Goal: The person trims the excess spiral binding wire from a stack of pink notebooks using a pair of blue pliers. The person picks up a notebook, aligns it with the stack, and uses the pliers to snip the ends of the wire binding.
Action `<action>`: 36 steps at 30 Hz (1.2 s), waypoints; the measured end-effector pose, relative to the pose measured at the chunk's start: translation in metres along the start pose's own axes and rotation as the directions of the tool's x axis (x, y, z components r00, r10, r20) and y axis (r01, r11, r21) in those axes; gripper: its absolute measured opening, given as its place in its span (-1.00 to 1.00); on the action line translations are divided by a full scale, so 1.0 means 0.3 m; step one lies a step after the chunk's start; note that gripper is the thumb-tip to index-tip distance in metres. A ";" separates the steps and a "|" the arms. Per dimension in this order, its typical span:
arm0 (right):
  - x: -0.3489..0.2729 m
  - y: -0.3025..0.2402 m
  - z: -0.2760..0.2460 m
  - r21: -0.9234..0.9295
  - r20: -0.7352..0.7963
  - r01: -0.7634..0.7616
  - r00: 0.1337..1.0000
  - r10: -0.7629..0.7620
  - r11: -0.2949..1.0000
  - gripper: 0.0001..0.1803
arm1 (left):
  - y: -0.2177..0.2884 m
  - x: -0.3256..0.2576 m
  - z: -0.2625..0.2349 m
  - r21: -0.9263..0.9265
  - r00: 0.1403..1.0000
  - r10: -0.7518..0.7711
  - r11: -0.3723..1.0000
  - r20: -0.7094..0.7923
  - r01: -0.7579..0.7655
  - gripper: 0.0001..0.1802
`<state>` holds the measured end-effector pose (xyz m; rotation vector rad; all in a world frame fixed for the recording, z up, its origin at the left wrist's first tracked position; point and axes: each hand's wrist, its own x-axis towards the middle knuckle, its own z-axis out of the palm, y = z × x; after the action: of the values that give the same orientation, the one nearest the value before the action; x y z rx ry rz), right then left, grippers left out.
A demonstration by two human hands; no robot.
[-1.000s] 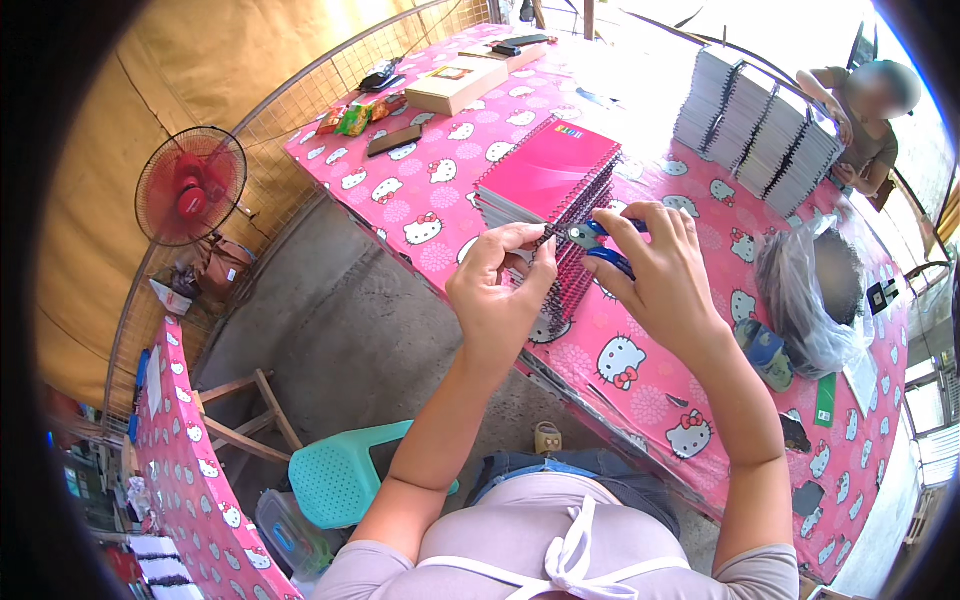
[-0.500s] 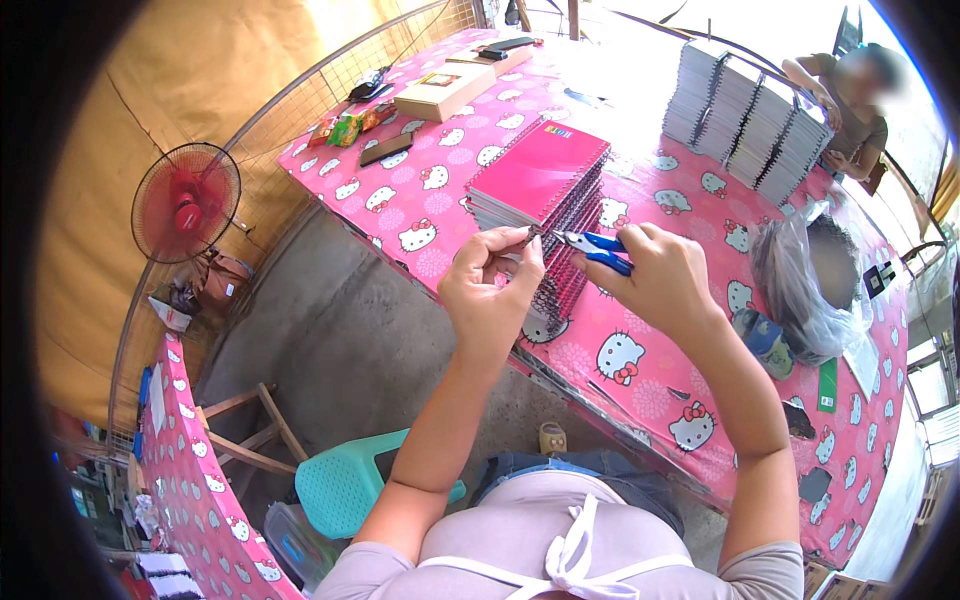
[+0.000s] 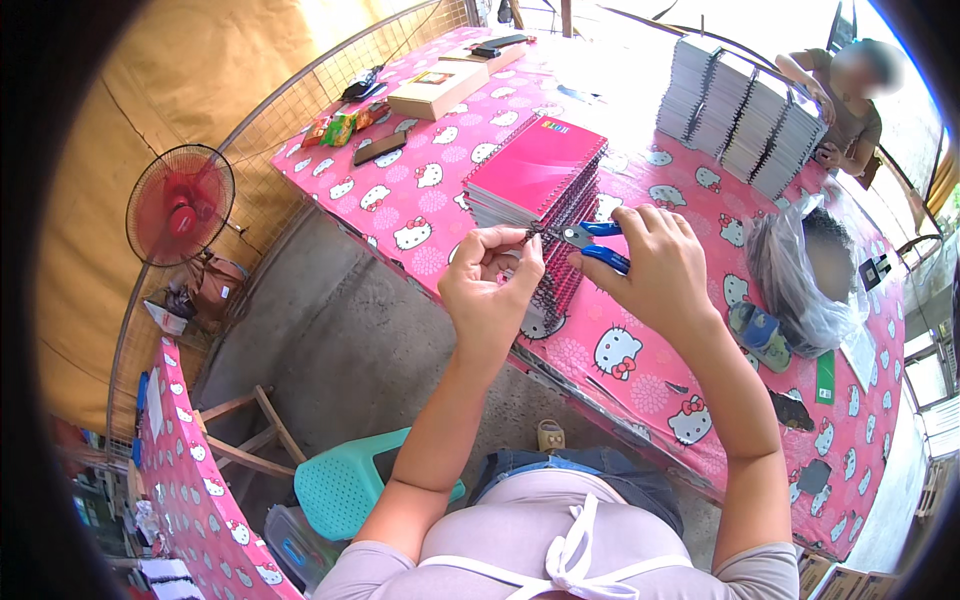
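I see left hand fingers pinching wire coil end; right hand closed on pliers, tips at coil, just right of it, above notebook stack.

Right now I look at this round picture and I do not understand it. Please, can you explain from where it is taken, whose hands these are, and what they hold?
The picture comes from a wide camera worn on a person's head, looking down, so edges bend. No machine is here: the two bare arms rising from below belong to that person. The left hand pinches a piece of dark wire spiral. The right hand holds small pliers with blue handles, their tip at that wire. Below them is a stack of pink spiral notebooks on a table with a pink cartoon-cat cloth. Farther back stand more notebook stacks, beside another person. A red fan stands on the left.
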<state>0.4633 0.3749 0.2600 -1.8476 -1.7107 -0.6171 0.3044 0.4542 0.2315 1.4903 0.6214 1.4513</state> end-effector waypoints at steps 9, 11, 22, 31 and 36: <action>0.008 -0.008 0.013 0.074 0.311 -0.175 0.939 0.144 0.982 -0.43 | -0.027 0.001 -0.001 -0.075 0.999 -0.023 0.997 -0.022 0.021 -0.83; -0.006 -0.015 -0.007 0.060 0.373 -0.211 0.912 0.174 0.976 -0.44 | -0.036 0.006 -0.010 -0.270 0.988 -0.136 0.956 -0.067 0.114 -0.85; 0.003 -0.004 0.041 0.112 0.135 -0.086 0.988 0.071 0.990 -0.37 | -0.031 0.009 -0.012 -0.223 0.947 -0.303 0.921 0.102 0.319 -0.75; -0.023 0.031 0.066 0.022 -0.077 0.033 0.997 -0.031 0.999 -0.42 | -0.002 0.028 -0.020 -0.258 0.915 -0.392 0.878 0.098 0.404 -0.82; -0.006 -0.004 0.070 0.133 0.302 -0.176 0.944 0.129 0.975 -0.44 | -0.040 0.030 -0.031 -0.070 0.956 -0.260 0.960 0.136 0.271 -0.78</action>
<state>0.4614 0.3876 0.2431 -2.0080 -1.7180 -0.1433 0.3001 0.4697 0.2243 1.3600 0.6449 1.1544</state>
